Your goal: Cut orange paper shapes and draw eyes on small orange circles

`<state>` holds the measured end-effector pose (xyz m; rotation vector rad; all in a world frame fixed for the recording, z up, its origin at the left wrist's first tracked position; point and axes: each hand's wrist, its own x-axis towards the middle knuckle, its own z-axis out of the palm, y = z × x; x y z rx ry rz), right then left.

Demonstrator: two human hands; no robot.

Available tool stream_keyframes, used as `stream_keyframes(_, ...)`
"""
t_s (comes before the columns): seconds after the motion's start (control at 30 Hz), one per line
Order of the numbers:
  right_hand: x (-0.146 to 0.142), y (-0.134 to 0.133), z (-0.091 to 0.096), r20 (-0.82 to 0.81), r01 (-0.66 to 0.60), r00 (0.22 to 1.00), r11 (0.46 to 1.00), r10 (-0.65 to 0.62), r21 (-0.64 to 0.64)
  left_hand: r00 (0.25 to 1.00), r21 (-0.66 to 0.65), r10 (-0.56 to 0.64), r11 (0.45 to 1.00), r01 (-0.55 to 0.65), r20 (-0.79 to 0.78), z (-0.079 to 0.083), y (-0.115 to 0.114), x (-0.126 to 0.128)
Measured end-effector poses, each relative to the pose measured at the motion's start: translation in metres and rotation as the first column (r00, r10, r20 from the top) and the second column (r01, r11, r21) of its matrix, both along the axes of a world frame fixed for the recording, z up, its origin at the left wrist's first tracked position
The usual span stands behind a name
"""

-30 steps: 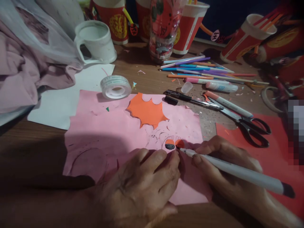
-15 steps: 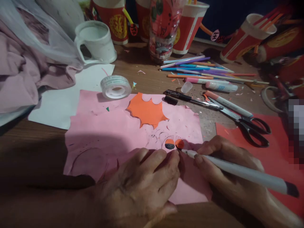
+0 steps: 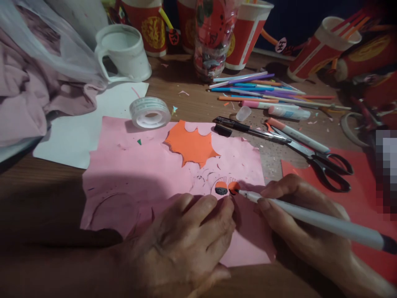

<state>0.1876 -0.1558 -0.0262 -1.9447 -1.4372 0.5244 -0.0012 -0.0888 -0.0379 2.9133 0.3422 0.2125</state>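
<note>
My right hand (image 3: 304, 223) is closed round a white marker (image 3: 313, 219), whose tip touches the right one of two small orange discs (image 3: 233, 187) on the pink paper sheet (image 3: 139, 178). The left disc (image 3: 221, 188) has a black lower half. My left hand (image 3: 182, 248) lies flat on the pink sheet with its fingers spread, fingertips just below the discs. A spiky orange paper cut-out (image 3: 192, 145) lies higher up on the same sheet.
A tape roll (image 3: 149, 112) and a white mug (image 3: 124, 51) sit at the back left, over white paper (image 3: 77, 132). Black scissors (image 3: 322, 161), a black pen (image 3: 248, 130), several coloured pens (image 3: 257, 89) and red cups (image 3: 245, 33) crowd the right and back. Red paper (image 3: 356, 194) lies right.
The marker tip has crept a little up and left onto the right orange disc. My left hand has stayed put.
</note>
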Motion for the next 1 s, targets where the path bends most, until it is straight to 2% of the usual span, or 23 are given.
stream_keyframes(0.27, 0.001, 0.0024, -0.0045, 0.08, -0.106, 0.992, 0.991, 0.1, 0.075, 1.0, -0.005, -0.008, 1.0, 0.008, 0.018, -0.0025, 0.001, -0.0006)
stream_keyframes(0.33, 0.0005, 0.003, -0.0038, 0.091, -0.116, 0.99, 0.992, 0.112, 0.047, 1.0, -0.006, 0.003, 1.0, -0.003, 0.017, -0.0026, 0.001, -0.0005)
stream_keyframes(0.43, 0.0, 0.0034, -0.0035, 0.072, -0.117, 0.991, 0.993, 0.116, 0.002, 1.0, 0.022, -0.023, 1.0, 0.022, 0.005, -0.0017, 0.0006, -0.0001)
stream_keyframes(0.57, 0.0005, 0.0039, -0.0045, 0.042, -0.134, 0.99, 0.99, 0.132, 0.049, 1.0, 0.013, 0.006, 1.0, -0.006, -0.014, -0.0007, -0.0006, 0.0004)
stream_keyframes(0.7, 0.0006, 0.0044, -0.0023, 0.077, -0.135, 0.988, 0.991, 0.133, 0.024, 1.0, -0.007, 0.003, 1.0, -0.003, 0.001, -0.0015, 0.0001, 0.0001)
stream_keyframes(0.83, -0.0001, 0.004, 0.0005, 0.108, -0.094, 0.99, 0.996, 0.094, 0.001, 0.999, -0.006, -0.048, 0.999, 0.048, 0.018, -0.0027, 0.002, -0.0005)
stream_keyframes(1.0, 0.0005, 0.003, -0.0003, 0.107, -0.065, 0.992, 0.998, 0.066, -0.007, 1.0, -0.009, -0.014, 1.0, 0.014, 0.025, -0.002, 0.0013, 0.0003)
